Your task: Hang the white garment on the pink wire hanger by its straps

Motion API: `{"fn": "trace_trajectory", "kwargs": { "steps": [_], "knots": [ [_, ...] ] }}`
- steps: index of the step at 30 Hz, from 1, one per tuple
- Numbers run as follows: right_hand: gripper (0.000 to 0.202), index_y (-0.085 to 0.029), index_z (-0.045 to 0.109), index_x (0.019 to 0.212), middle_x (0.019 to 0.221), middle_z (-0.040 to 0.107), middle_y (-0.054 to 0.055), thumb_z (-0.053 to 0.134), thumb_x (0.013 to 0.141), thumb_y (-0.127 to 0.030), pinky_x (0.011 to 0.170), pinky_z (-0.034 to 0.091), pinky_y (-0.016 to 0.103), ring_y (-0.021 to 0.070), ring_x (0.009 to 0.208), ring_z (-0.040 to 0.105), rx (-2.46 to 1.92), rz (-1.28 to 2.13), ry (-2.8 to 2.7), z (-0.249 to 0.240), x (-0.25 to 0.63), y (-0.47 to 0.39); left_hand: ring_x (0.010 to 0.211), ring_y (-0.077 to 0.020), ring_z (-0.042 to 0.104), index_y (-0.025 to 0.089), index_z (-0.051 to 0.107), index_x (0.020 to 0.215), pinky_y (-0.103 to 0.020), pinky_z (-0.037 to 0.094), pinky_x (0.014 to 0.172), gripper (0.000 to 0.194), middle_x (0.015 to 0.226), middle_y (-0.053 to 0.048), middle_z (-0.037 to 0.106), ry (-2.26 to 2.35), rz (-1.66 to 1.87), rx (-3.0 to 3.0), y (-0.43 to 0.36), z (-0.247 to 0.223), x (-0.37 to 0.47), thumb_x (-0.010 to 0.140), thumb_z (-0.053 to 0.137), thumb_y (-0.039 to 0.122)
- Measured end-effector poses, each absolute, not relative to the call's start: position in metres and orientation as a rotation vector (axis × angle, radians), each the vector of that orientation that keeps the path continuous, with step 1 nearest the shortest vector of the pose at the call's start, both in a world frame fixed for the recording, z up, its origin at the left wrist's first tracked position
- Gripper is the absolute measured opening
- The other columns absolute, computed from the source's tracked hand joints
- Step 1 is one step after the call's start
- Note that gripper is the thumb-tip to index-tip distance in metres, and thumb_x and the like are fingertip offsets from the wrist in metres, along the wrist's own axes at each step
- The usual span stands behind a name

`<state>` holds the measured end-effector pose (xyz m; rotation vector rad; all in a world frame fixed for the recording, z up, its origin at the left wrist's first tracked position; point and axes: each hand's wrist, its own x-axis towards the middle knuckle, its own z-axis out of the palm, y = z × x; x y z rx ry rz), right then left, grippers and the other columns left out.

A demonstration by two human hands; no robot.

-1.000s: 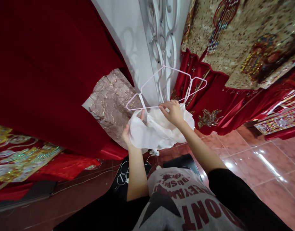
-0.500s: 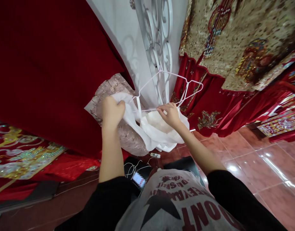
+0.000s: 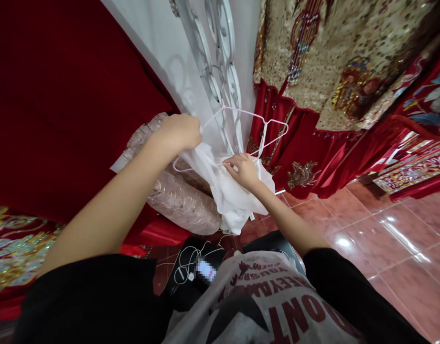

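Note:
A pale pink clothes hanger (image 3: 241,111) hangs by its hook on a white scrolled metal frame (image 3: 231,91). From the hanger drapes a thin white garment (image 3: 230,198), with a narrow strap (image 3: 262,138) looped over the hanger's right side. My left hand (image 3: 182,131) is closed on the garment's upper left part, near the hanger's left shoulder; its fingertips are hidden behind the hand. Thumb and fingers of my right hand (image 3: 243,168) pinch the hanger's lower bar, just above the bunched white cloth. Behind and below my left hand hangs a pinkish, gold-patterned fabric (image 3: 184,203).
Red cloth (image 3: 69,105) hangs at the left. On the right is a sequined gold costume (image 3: 348,57) over red fabric. Below, a lit phone (image 3: 205,271) and white cables (image 3: 184,255) lie on a dark surface, above a reddish tiled floor (image 3: 384,248).
My left hand has moved up and right toward the hanger's left shoulder, pulling the garment with it. The right hand keeps its pinch on the bar. The view has shifted slightly.

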<state>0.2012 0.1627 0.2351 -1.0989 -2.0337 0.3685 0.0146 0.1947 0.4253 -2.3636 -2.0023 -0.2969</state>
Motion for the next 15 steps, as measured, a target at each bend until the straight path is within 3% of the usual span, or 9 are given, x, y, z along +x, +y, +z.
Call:
{"fn": "trace_trajectory", "kwargs": {
  "steps": [3, 7, 12, 15],
  "knots": [
    [0.028, -0.021, 0.083, 0.108, 0.106, 0.083, 0.007, 0.059, 0.112, -0.036, 0.101, 0.039, 0.041, 0.0256, 0.100, 0.065, -1.085, 0.373, -2.032, 0.233, 0.197, 0.162, 0.093, -0.0301, 0.069, 0.012, 0.067, 0.074, -0.054, 0.058, 0.097, 0.009, 0.074, -0.009, 0.063, -2.176, 0.001, -2.249, 0.193, 0.442, 0.020, 0.081, 0.067, 0.006],
    [0.026, -0.022, 0.082, 0.106, 0.108, 0.084, 0.005, 0.060, 0.112, -0.034, 0.101, 0.039, 0.041, 0.0247, 0.097, 0.065, -1.080, 0.358, -2.013, 0.231, 0.193, 0.162, 0.080, -0.0226, 0.064, 0.013, 0.075, 0.085, -0.042, 0.056, 0.089, 0.014, 0.082, -0.008, 0.071, -2.287, -0.108, -2.322, 0.192, 0.443, 0.017, 0.081, 0.063, 0.006],
    [0.026, -0.021, 0.082, 0.107, 0.107, 0.083, 0.005, 0.059, 0.112, -0.034, 0.102, 0.040, 0.040, 0.0250, 0.100, 0.066, -1.074, 0.340, -2.009, 0.231, 0.197, 0.163, 0.079, -0.0230, 0.067, 0.020, 0.071, 0.118, -0.035, 0.055, 0.075, 0.031, 0.091, -0.006, 0.070, -2.472, -0.821, -2.500, 0.185, 0.431, 0.007, 0.090, 0.057, 0.015],
    [0.029, -0.022, 0.082, 0.108, 0.110, 0.083, 0.006, 0.057, 0.113, -0.035, 0.105, 0.040, 0.043, 0.0258, 0.104, 0.065, -1.102, 0.356, -2.020, 0.232, 0.197, 0.165, 0.081, -0.0218, 0.067, 0.021, 0.068, 0.117, -0.035, 0.055, 0.076, 0.026, 0.094, -0.005, 0.069, -2.453, -1.084, -2.593, 0.178, 0.419, 0.007, 0.097, 0.052, 0.023]
  ]
}}
